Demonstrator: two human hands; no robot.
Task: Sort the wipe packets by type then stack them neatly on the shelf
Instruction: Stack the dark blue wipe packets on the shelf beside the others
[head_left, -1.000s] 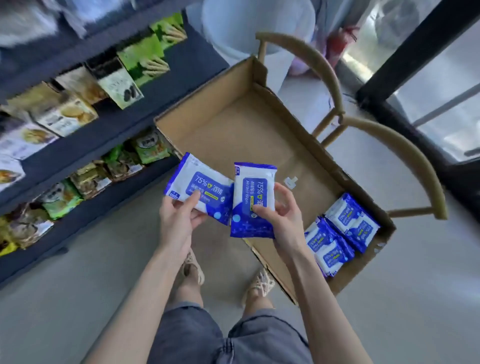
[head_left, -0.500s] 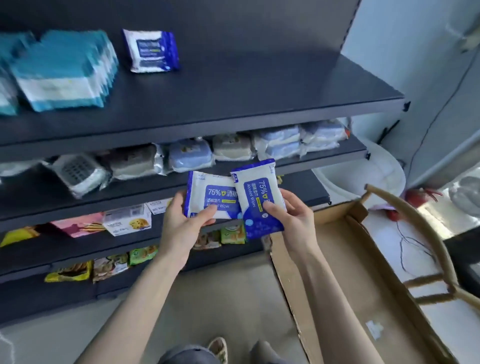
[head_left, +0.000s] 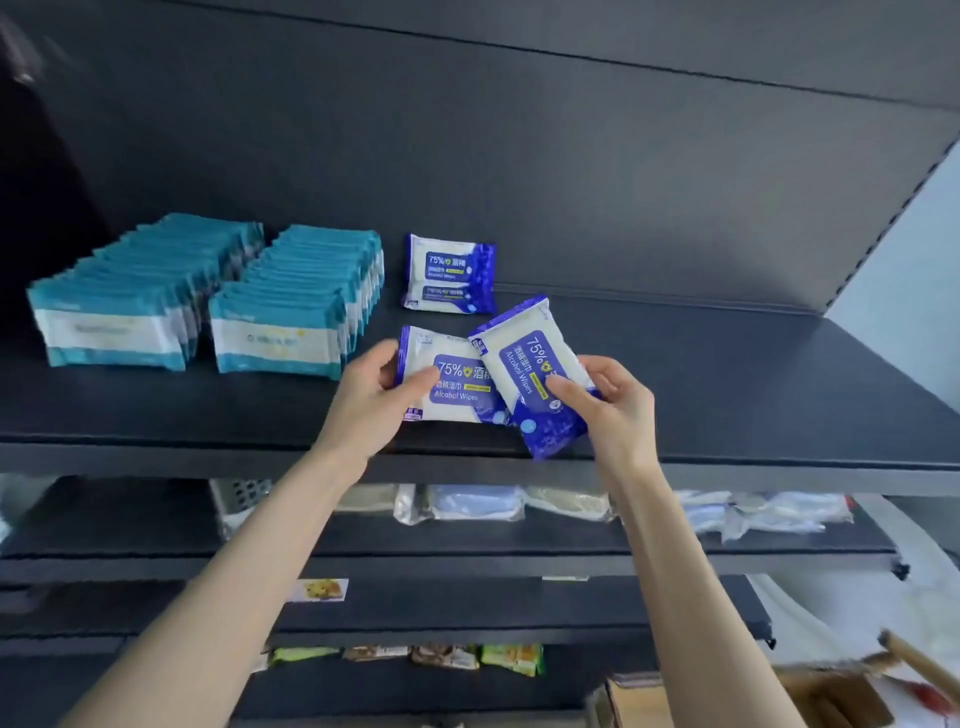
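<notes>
The left grip pinches one blue alcohol wipe packet by its left edge, thumb on the face. The right grip pinches a second blue packet, which is tilted and overlaps the first packet's right end at mid-frame. Compared with a second ago, the pair is no longer low over the cardboard box, which now shows only in the lower right corner. Both packets are up over the front of the top shelf, though whether they touch it cannot be told. Farther back lies a small pile of the same blue packets, with two rows of teal packets at the left. The carry looks finished. What likely remains is squaring the pair and laying it on the blue pile, apart from the teal.
</notes>
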